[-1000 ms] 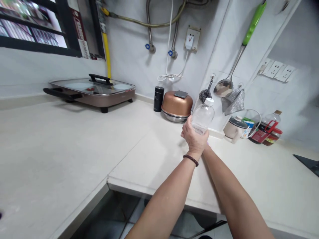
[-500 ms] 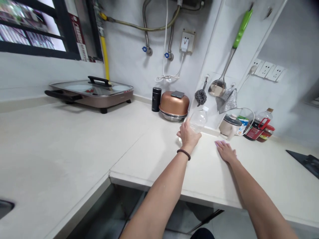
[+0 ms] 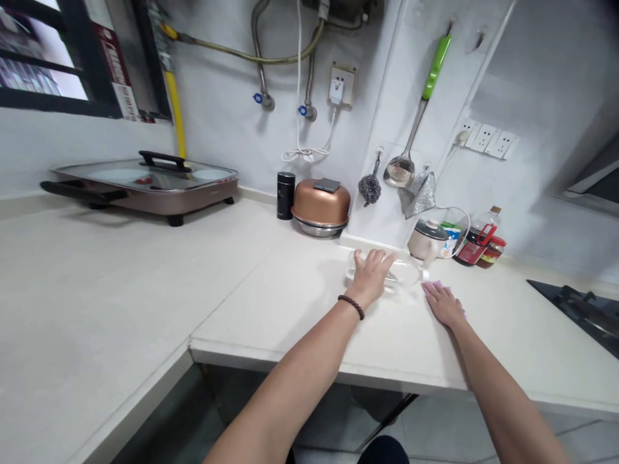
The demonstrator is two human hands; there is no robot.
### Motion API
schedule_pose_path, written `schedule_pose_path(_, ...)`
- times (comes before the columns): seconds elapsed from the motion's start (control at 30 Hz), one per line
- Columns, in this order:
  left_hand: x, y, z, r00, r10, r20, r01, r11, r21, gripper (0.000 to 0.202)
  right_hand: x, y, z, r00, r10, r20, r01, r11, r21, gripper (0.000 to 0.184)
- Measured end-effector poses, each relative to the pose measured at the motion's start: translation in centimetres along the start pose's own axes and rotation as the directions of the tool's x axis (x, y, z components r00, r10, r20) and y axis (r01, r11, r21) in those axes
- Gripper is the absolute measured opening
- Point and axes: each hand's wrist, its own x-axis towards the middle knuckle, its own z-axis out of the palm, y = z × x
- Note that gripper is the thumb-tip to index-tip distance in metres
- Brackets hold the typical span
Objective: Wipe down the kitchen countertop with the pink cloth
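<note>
A clear plastic bottle [image 3: 406, 272] with a white cap lies on its side near the back of the white countertop [image 3: 300, 303], its cap pointing right. My left hand [image 3: 370, 277], with a dark bead bracelet at the wrist, is closed around the bottle's body and hides part of it. To the right of the cap, my right hand [image 3: 443, 304] presses down on a light purple cloth [image 3: 463, 310]. Only slivers of the cloth show, at the fingertips and beside the palm.
Behind the bottle stand a copper-coloured lidded pot [image 3: 322, 203], a black flask [image 3: 285, 195] and a small cooker [image 3: 428, 238]. Jars [image 3: 491, 251] are further right, near a black hob [image 3: 575, 312]. An electric griddle [image 3: 155, 183] sits left. A ladle [image 3: 416, 122] hangs above.
The bottle has gone from standing upright to lying on its side, tipped rightward by my left hand. My right hand stays pressed on the cloth. The view has turned a little right.
</note>
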Motion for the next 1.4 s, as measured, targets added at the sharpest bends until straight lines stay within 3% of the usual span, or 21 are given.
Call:
schedule_pose_path(0.23, -0.1, 0.8, 0.3, 0.998, 0.065, 0.020, -0.066, 0.997, 0.049, 0.072, -0.1, 0.2, 0.0, 1.000, 0.006, 0.003, -0.006, 1.000, 0.017, 0.056)
schedule_pose_path(0.47, 0.0, 0.3, 0.3, 0.997, -0.075, -0.034, 0.073, 0.995, -0.065, 0.094, 0.1, 0.2, 0.2, 1.000, -0.025, -0.004, 0.025, 1.000, 0.015, 0.056)
schedule_pose_path(0.53, 0.3, 0.3, 0.2, 0.983, -0.166, -0.080, 0.155, 0.979, -0.133, 0.094, 0.0, 0.3, 0.2, 1.000, -0.021, -0.003, 0.021, 0.999, 0.023, 0.056)
schedule_pose_path(0.6, 0.8, 0.1, 0.0, 0.926, -0.354, -0.133, 0.312, 0.914, -0.260, 0.091, 0.0, 0.6, 0.0, 1.000, -0.019, 0.001, 0.019, 0.999, 0.037, 0.057)
schedule_pose_path(0.7, 1.6, -0.5, -0.4, 0.756, -0.644, -0.119, 0.511, 0.694, -0.508, 0.096, 0.1, 0.5, -0.5, 1.000, -0.008, 0.007, 0.008, 0.999, 0.048, 0.058)
schedule_pose_path(0.77, 1.9, -0.8, -0.7, 0.678, -0.727, -0.107, 0.530, 0.584, -0.615, 0.099, -0.3, -0.6, -0.7, 1.000, 0.016, 0.022, -0.017, 0.999, 0.045, 0.060)
schedule_pose_path(0.83, 2.0, -0.9, -1.0, 0.645, -0.748, -0.155, 0.492, 0.561, -0.666, 0.098, -1.5, -3.0, -0.5, 0.998, -0.025, 0.050, 0.023, 0.999, 0.024, 0.061)
schedule_pose_path(0.87, 2.0, -0.9, -1.2, 0.634, -0.750, -0.187, 0.471, 0.567, -0.676, 0.098, -2.6, -4.5, -0.1, 0.993, -0.102, 0.058, 0.102, 0.995, 0.014, 0.060)
schedule_pose_path(0.93, 1.9, -0.8, -1.6, 0.619, -0.749, -0.237, 0.444, 0.582, -0.681, 0.098, -5.2, -8.0, 0.9, 0.926, -0.375, 0.043, 0.375, 0.927, 0.018, 0.060)
schedule_pose_path(1.0, 1.8, -0.7, -2.0, 0.609, -0.747, -0.267, 0.432, 0.595, -0.678, 0.097, -7.8, -11.0, 1.9, 0.787, -0.616, -0.003, 0.615, 0.785, 0.071, 0.059)
schedule_pose_path(1.07, 1.6, -0.7, -2.3, 0.600, -0.749, -0.281, 0.427, 0.597, -0.679, 0.095, -9.4, -12.4, 2.3, 0.695, -0.718, -0.028, 0.715, 0.687, 0.128, 0.056)
schedule_pose_path(1.1, 1.6, -0.7, -2.5, 0.594, -0.754, -0.282, 0.428, 0.593, -0.683, 0.094, -9.6, -12.4, 2.2, 0.686, -0.727, -0.029, 0.723, 0.676, 0.146, 0.055)
schedule_pose_path(1.13, 1.5, -0.8, -2.6, 0.587, -0.760, -0.280, 0.431, 0.586, -0.687, 0.094, -9.3, -11.9, 2.0, 0.701, -0.712, -0.023, 0.707, 0.691, 0.154, 0.054)
schedule_pose_path(1.2, 1.5, -1.0, -2.8, 0.566, -0.777, -0.276, 0.440, 0.568, -0.696, 0.095, -7.5, -9.8, 1.3, 0.807, -0.590, -0.016, 0.586, 0.798, 0.143, 0.054)
schedule_pose_path(1.27, 1.6, -1.2, -2.9, 0.535, -0.796, -0.282, 0.447, 0.550, -0.705, 0.097, -4.8, -7.0, 0.4, 0.942, -0.333, -0.040, 0.335, 0.935, 0.117, 0.056)
schedule_pose_path(1.3, 1.7, -1.3, -2.9, 0.521, -0.803, -0.290, 0.447, 0.545, -0.709, 0.099, -3.4, -5.7, -0.1, 0.982, -0.179, -0.061, 0.185, 0.977, 0.110, 0.058)
schedule_pose_path(1.37, 1.8, -1.4, -2.9, 0.502, -0.807, -0.311, 0.438, 0.547, -0.714, 0.101, -0.9, -3.9, -1.0, 0.993, 0.077, -0.089, -0.068, 0.993, 0.101, 0.059)
schedule_pose_path(1.4, 1.9, -1.3, -2.8, 0.500, -0.804, -0.323, 0.429, 0.554, -0.713, 0.101, 0.1, -3.6, -1.3, 0.984, 0.149, -0.095, -0.140, 0.986, 0.094, 0.059)
